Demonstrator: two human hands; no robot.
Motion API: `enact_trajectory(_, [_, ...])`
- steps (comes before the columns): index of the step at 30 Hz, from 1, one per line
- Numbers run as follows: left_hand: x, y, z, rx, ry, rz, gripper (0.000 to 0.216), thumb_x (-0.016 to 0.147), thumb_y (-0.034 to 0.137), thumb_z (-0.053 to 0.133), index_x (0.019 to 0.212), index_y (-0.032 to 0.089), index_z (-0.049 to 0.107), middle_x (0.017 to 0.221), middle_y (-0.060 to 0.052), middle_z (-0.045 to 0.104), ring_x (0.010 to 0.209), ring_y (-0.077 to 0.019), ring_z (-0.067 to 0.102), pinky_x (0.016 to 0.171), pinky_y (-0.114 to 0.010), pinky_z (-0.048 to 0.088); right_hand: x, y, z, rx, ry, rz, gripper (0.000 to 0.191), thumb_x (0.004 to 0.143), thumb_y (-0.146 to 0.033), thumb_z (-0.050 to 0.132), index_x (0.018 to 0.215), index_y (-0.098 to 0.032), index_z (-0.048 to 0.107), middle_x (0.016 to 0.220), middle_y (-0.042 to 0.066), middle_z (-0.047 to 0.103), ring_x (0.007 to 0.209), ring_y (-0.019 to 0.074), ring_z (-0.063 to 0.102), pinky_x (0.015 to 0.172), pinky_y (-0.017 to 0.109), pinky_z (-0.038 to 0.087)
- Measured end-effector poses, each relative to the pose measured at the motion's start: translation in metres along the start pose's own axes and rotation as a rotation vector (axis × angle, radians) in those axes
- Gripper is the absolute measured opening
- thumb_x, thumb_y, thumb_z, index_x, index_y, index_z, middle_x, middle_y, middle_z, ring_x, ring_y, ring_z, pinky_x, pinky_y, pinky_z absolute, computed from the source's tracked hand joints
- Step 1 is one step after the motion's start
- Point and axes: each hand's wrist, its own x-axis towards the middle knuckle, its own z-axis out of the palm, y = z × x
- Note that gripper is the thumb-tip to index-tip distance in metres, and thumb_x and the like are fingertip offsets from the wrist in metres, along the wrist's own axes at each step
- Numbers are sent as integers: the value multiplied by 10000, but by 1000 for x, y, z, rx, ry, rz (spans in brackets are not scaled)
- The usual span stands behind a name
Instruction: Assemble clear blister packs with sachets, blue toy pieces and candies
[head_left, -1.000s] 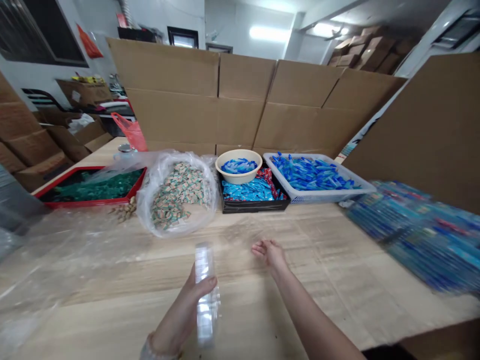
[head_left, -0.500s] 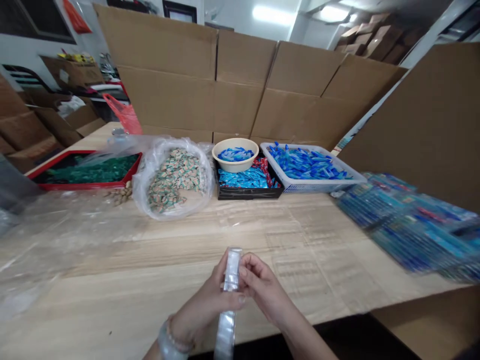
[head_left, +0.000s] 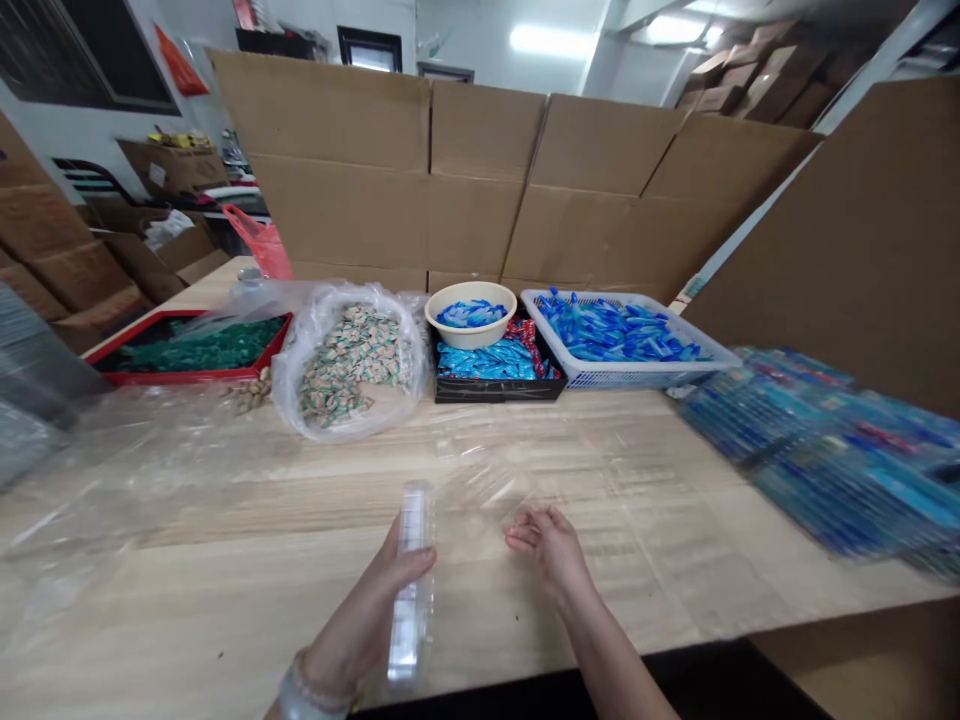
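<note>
Pale wood worktop (head_left: 225, 600): left hand (head_left: 367, 605) clamped round clear plastic stack (head_left: 409, 610), seemingly to hold layers together; right hand (head_left: 551, 550) loosely bunched, any hold too blurred to tell.

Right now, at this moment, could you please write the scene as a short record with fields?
Left hand: the left hand grips a narrow clear plastic bundle
Right hand: the right hand is apart from the bundle, fingers curled; whether it holds clear film, I cannot tell
Back left: red tray, green pieces
Back middle: open clear bag, small packets; cream bowl over black tray
Back right: pale basket, blue pieces
Far right: blue packages, blurred
</note>
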Motion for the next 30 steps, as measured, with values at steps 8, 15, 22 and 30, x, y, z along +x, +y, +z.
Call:
enact_trajectory(8, [20,-23,9,170,-168,-48,978,532,320,744,1343,232,205,1159,-114,512,1019,-287,494,875,-404,377,-50,-6,18,-261,-373,5,320,657,-447,616,677,-191,426,482,-73,461,355,56,415,346,170,304])
enact_trajectory(15, [13,-28,30,189,-375,-34,982,536,352,744,1340,208,200,946,-73,560,848,-212,531,761,-323,415,-68,-6,36,74,-569,99,260,697,-369,623,714,-187,438,618,-46,490,519,52,459,497,174,376])
enact_trajectory(22, [-12,-36,22,291,-149,-34,1102,517,300,751,1367,220,54,1143,-133,506,917,-252,553,832,-378,407,-105,-14,18,-369,-409,-23,338,720,-501,526,655,-177,455,359,-68,437,272,45,346,284,144,240])
enact_trajectory(30, [-34,-12,-7,43,-62,-39,755,702,298,598,1344,259,203,1309,-67,407,1175,-262,394,1004,-396,260,-102,34,-48,57,73,83,370,559,-418,702,663,-182,436,582,-41,566,481,108,587,445,205,475])
